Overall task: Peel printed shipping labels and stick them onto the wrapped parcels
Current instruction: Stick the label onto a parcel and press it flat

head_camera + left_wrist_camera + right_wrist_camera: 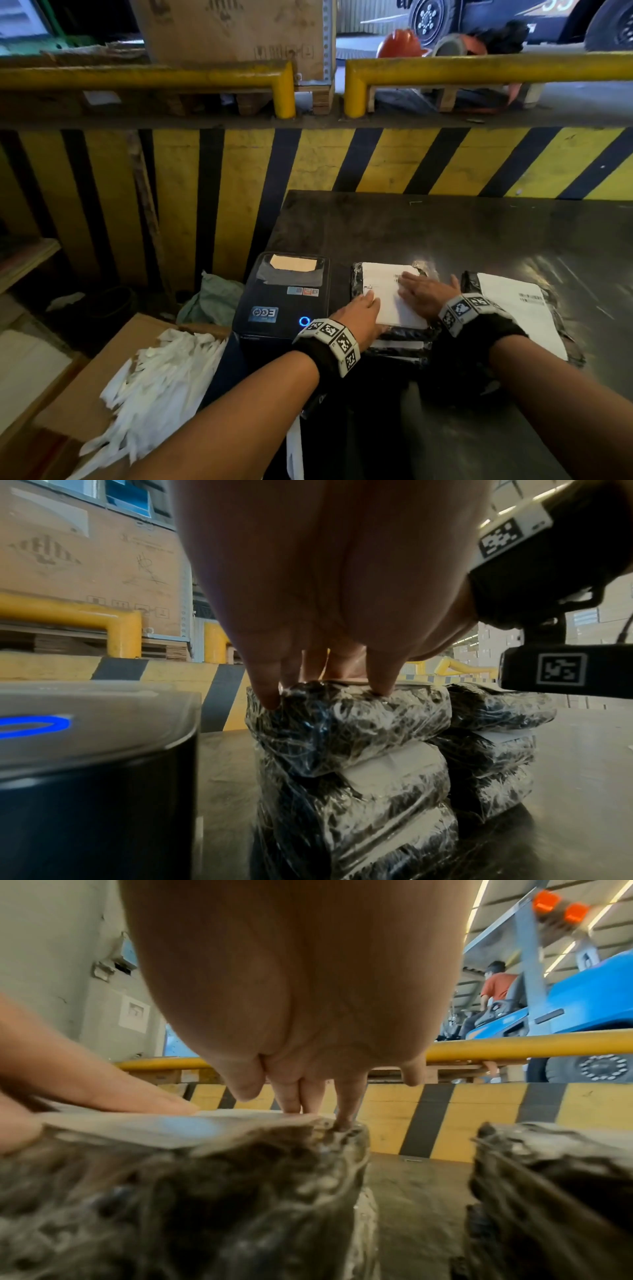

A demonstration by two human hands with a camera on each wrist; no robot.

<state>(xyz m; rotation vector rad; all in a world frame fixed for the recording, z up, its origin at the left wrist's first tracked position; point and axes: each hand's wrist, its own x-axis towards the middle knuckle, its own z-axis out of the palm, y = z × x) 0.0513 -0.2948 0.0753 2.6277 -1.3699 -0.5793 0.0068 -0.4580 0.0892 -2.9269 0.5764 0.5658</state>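
Observation:
A white shipping label (pixel 385 294) lies on the top parcel (pixel 356 281) of a stack of black, film-wrapped parcels (pixel 349 750). My left hand (pixel 359 313) lies flat on the label's near left edge, fingers straight. My right hand (pixel 426 293) presses flat on the label's right side, its fingertips (pixel 344 1121) reaching the parcel's far rim. A second stack (pixel 555 329) stands just to the right, its top parcel bearing a white label (pixel 513 301). The left hand's fingers (pixel 267 696) press on the top parcel's near rim.
A black label printer (pixel 284 301) with a blue ring light stands left of the stacks on the dark table (pixel 445 226). A cardboard box (pixel 89 387) heaped with white backing strips (pixel 154 383) sits lower left. A yellow-and-black striped barrier (pixel 376 161) runs behind the table.

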